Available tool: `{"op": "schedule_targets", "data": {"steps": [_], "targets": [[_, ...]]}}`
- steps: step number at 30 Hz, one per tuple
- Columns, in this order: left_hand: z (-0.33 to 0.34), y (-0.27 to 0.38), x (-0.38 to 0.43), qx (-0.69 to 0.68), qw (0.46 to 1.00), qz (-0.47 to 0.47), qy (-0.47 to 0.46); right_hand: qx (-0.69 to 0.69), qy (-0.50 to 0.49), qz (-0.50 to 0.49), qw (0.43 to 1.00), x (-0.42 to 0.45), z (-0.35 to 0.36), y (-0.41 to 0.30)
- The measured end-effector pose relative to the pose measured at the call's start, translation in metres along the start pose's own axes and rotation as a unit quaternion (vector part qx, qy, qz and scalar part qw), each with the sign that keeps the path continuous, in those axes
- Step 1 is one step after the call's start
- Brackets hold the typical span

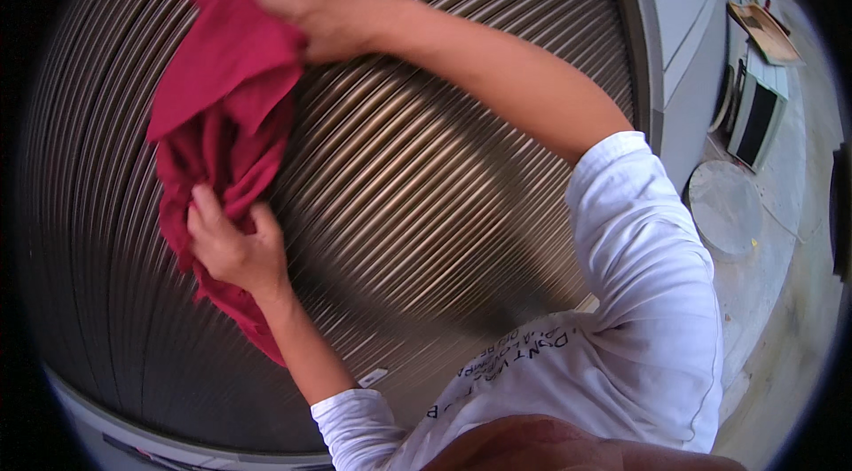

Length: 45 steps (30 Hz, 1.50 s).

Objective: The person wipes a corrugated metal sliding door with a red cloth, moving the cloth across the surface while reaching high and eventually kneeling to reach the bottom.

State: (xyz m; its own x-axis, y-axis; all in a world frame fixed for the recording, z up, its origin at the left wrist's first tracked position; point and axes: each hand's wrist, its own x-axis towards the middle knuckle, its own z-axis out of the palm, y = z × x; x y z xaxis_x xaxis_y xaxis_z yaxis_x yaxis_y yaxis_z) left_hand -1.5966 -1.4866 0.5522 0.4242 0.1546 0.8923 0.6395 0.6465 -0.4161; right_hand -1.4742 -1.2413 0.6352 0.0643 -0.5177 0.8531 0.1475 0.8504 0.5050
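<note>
A crumpled dark red cloth (226,85) spans from the top of the view down to the lower left, in front of a ribbed metal roller shutter (399,198). My right hand (326,5), blurred, grips its upper part, with a loose fold hanging beneath the fingers. Lower down, my left hand (239,248) holds a bunched part of the same cloth, thumb and fingers apart around it. The cloth's ragged tail runs behind my left wrist. Whether the cloth touches the slats, I cannot tell.
The shutter's side frame (642,38) meets a pale wall (692,18) at the right. Beyond lie a round grey disc-shaped top (724,208), a white boxy unit (759,115) and a tan tray-like piece (765,35) on the concrete ground. A small pale fitting (373,378) shows low on the shutter.
</note>
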Motion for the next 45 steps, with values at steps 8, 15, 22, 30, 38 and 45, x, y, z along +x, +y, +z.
{"op": "schedule_targets", "data": {"steps": [8,15,22,30,38,45], "targets": [[0.048,0.154,0.076,-0.116,0.989,0.049,-0.081,-0.067,-0.014,0.156,0.985,-0.102,-0.099,0.124],[0.076,0.235,0.099,-0.217,0.966,0.124,-0.071,-0.231,-0.114,0.312,0.915,-0.219,-0.148,0.146],[0.077,0.248,0.058,-0.372,0.909,0.155,-0.111,-0.166,-0.084,0.311,0.932,-0.306,-0.146,0.118],[0.074,0.181,0.045,-0.370,0.922,0.114,-0.018,-0.080,-0.043,0.316,0.944,-0.236,-0.113,0.091],[0.023,0.050,-0.007,-0.179,0.978,0.056,-0.092,-0.010,-0.039,0.232,0.972,-0.140,-0.034,0.006],[-0.041,-0.105,-0.121,0.002,0.995,-0.098,0.002,0.195,-0.090,0.150,0.965,-0.018,0.032,-0.163]]}}
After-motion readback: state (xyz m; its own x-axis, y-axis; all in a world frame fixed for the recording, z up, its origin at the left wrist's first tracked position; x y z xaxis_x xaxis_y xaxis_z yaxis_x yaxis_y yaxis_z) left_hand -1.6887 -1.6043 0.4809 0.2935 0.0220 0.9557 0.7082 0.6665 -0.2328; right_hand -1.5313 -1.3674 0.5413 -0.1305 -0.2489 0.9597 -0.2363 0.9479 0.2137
